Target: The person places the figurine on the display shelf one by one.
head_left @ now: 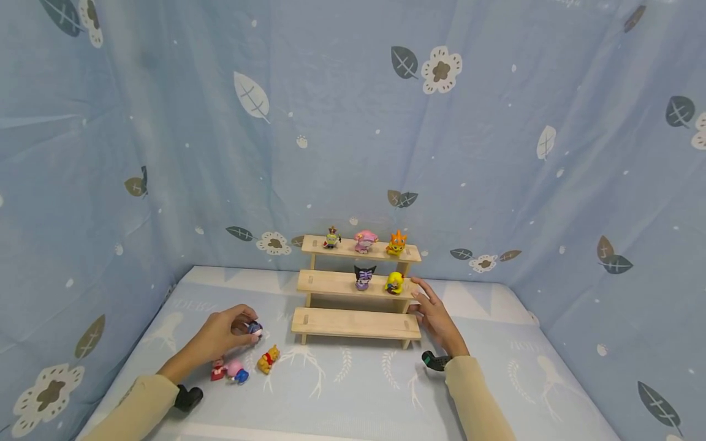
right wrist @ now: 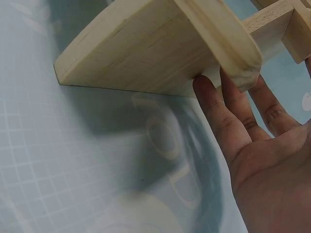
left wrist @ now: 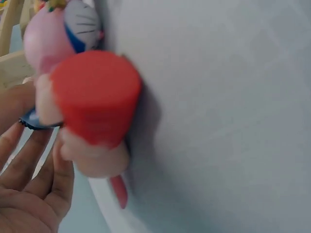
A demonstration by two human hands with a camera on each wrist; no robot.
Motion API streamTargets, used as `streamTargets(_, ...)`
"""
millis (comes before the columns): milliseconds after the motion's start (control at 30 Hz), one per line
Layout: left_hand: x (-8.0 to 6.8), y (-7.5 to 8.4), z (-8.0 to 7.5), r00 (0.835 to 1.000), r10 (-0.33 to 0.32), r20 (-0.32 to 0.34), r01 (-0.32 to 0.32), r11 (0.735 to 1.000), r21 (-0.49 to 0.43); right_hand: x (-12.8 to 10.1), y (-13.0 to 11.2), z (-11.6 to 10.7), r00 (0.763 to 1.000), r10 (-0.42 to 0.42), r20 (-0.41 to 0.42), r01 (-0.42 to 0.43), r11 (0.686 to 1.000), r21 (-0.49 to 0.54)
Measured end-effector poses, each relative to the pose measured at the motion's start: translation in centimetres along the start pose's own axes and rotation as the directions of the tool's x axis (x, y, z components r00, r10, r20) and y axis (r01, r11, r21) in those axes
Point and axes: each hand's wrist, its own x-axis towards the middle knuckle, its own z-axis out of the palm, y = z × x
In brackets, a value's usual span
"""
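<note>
A small blue-and-white figurine (head_left: 254, 328) is pinched between the thumb and curled fingers of the left hand (head_left: 223, 334), just above the blue patterned cloth of the table (head_left: 353, 392) and left of the wooden stepped shelf (head_left: 355, 288). The right hand (head_left: 436, 315) lies with its fingers straight and relaxed against the right end of the shelf, steadying it and holding nothing.

For the step in hand, the figurine would best be carried upright, gripped low on its body so that its base stays free, and set down flat in the middle of a step's depth. The lowest step (head_left: 355, 323), nearest the left hand, is the easiest reach. The right hand is best kept pressed on the shelf, since a light frame could shift or tip under a nudge.

On the top step a small dark-hatted figure (head_left: 331, 237), a pink figure (head_left: 365, 241) and an orange spiky figure (head_left: 396, 243) stand. On the middle step, close to the right hand's fingertips, a purple-and-black figure (head_left: 363, 277) and a yellow figure (head_left: 394, 283) stand. Just below the left hand, a red figure (head_left: 217, 370), a pink-and-blue figure (head_left: 237, 370) and a yellow bear (head_left: 268, 359) lie on the cloth.
</note>
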Motion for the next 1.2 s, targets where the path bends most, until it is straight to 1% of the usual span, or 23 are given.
streamTargets(133, 0.3, 0.1, -0.5, 0.998, 0.059, -0.019, -0.059, 0.998, 0.020, 0.0, 0.0, 0.0, 1.000, 0.001, 0.001, -0.001, 1.000, -0.001)
streamTargets(267, 0.6, 0.8, -1.0, 0.993, 0.111, -0.031, -0.111, 0.994, 0.004, 0.0, 0.0, 0.1, 1.000, -0.005, 0.006, 0.005, 1.000, 0.002)
streamTargets(433, 1.0, 2.0, -1.2, 0.988, 0.148, -0.047, -0.150, 0.988, -0.030, -0.2, -0.1, 0.2, 1.000, -0.009, 0.003, 0.009, 1.000, -0.001)
streamTargets(567, 1.6, 2.8, -1.3, 0.983, 0.171, -0.067, -0.173, 0.984, -0.033, -0.1, 0.0, 0.2, 1.000, -0.007, 0.006, 0.007, 1.000, 0.000)
streamTargets(667, 2.3, 3.5, -1.5, 0.975, 0.207, -0.078, -0.210, 0.978, -0.019, -0.2, -0.1, 0.1, 1.000, -0.011, 0.008, 0.011, 1.000, 0.004)
streamTargets(800, 3.4, 4.8, -1.8, 0.961, 0.264, -0.075, -0.266, 0.964, -0.016, -0.2, -0.1, 0.0, 1.000, -0.019, 0.006, 0.019, 1.000, 0.010)
streamTargets(933, 4.3, 6.0, -1.9, 0.951, 0.301, -0.067, -0.303, 0.953, -0.023, -0.2, -0.1, 0.0, 1.000, -0.019, -0.004, 0.019, 1.000, 0.016)
streamTargets(1133, 5.5, 6.8, -1.3, 0.934, 0.351, -0.071, -0.352, 0.936, -0.008, -0.2, 0.0, 0.1, 1.000, -0.015, -0.006, 0.015, 1.000, 0.011)
streamTargets(1200, 5.8, 7.0, -1.1, 0.929, 0.363, -0.073, -0.365, 0.931, -0.017, -0.2, 0.0, 0.1, 1.000, -0.014, -0.007, 0.014, 1.000, 0.007)
